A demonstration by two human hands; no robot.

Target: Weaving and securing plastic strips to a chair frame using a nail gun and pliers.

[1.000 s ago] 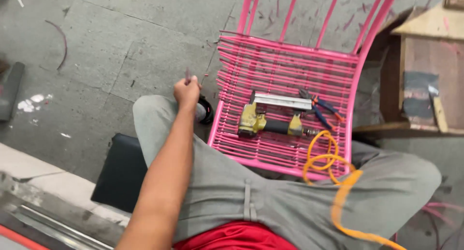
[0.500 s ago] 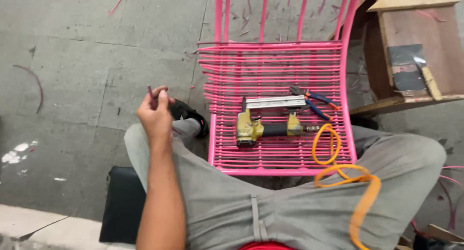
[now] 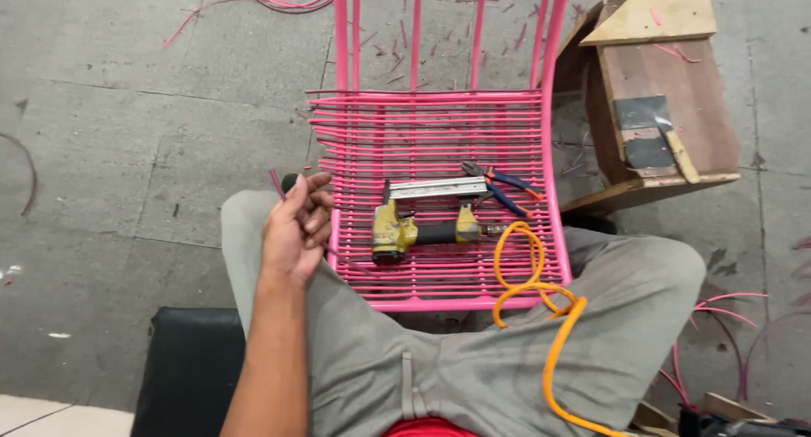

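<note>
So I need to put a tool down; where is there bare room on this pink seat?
The back of the pink seat, behind the nail gun and pliers, is bare. The front right is crowded by the orange hose; the left hand borders the left edge.

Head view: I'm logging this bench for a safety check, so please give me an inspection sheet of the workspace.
Surface: grey concrete floor, scuffed; the person sits on a black cushion.
Job's things: pink wire chair frame lying between the knees; yellow nail gun and pliers rest on it.
Clutter: pink cord offcuts scattered over the floor.
Hands: left hand at the frame's left edge, fingers curled around a pink strand; right hand not in view.
Cables: orange air hose coils from the nail gun across the right leg.
Surroundings: wooden stand at right.
</note>
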